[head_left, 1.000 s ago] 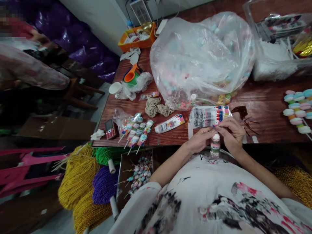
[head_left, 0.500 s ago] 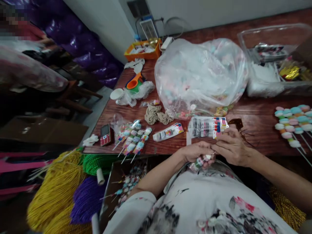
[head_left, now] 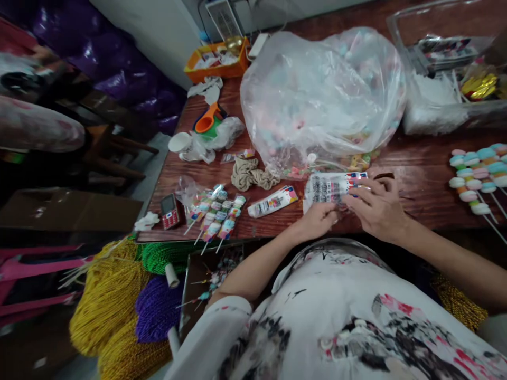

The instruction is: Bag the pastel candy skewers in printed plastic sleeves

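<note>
Plastic printed wrappers (head_left: pixel 324 186), right of frame centre; right hand (head_left: pixel 382 208) bent over their right end, left hand (head_left: pixel 316 220) curled at near edge, both grips indiscernible; possible disarray if dragged sideways.

My loose white top (head_left: pixel 317 311) printed with flowers, pink-red blooms (head_left: pixel 400 305) among grey and black smudges (head_left: pixel 265 338), thin dark twig-like strokes (head_left: pixel 301 291), white left sleeve (head_left: pixel 214 332) with small reddish marks by its hem, both forearms (head_left: pixel 259 266) bare
</note>
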A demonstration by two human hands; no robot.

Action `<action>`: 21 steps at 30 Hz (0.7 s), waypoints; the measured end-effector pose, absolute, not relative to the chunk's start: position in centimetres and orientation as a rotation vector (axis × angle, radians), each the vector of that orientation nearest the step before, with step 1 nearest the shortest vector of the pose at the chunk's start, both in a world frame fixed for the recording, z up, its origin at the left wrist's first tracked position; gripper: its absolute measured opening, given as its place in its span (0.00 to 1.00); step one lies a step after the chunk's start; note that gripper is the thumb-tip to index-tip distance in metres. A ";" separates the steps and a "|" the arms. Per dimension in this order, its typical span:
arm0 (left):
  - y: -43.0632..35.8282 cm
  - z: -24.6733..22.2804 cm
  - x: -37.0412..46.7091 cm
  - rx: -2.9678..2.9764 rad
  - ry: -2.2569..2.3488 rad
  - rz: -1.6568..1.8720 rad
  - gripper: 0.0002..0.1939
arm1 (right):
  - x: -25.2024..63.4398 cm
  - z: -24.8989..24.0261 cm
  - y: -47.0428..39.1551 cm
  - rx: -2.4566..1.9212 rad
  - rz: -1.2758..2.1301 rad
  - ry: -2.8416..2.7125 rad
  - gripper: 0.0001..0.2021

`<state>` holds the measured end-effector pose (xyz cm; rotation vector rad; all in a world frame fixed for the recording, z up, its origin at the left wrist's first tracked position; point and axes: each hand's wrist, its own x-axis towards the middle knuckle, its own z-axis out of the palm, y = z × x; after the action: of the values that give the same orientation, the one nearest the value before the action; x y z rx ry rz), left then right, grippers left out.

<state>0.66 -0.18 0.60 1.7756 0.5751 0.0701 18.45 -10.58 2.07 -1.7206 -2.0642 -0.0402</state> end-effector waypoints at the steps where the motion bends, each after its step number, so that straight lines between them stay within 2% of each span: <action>1: 0.1 0.4 0.7 1.536 0.587 0.013 0.09 | 18.5 2.2 -11.0 -1.639 -0.197 -2.069 0.14; 3: 0.4 0.2 0.5 1.127 0.545 -0.130 0.12 | 18.6 2.2 -12.0 -1.442 -0.367 -2.135 0.17; 7: 0.0 0.1 0.4 0.905 0.384 -0.369 0.20 | 18.3 0.9 -13.3 -1.212 -0.324 -2.168 0.10; 9: -0.4 0.1 0.5 1.136 0.367 -0.399 0.18 | 17.9 -0.1 -13.6 -1.331 -0.186 -2.125 0.09; 15: -2.8 0.6 0.4 2.568 0.318 -0.092 0.11 | 15.9 -2.6 -14.2 -1.762 0.283 -1.773 0.11; 18: -3.5 0.5 0.3 2.780 0.282 0.034 0.10 | 15.5 -2.5 -14.4 -1.776 0.403 -1.572 0.10; 21: -3.1 0.0 0.3 2.658 0.306 0.231 0.11 | 17.2 -1.9 -15.5 -1.771 0.249 -1.441 0.06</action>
<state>0.30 -3.07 0.02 2.6575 0.3057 0.2309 17.24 -15.51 -1.87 -1.7712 -1.4412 0.2488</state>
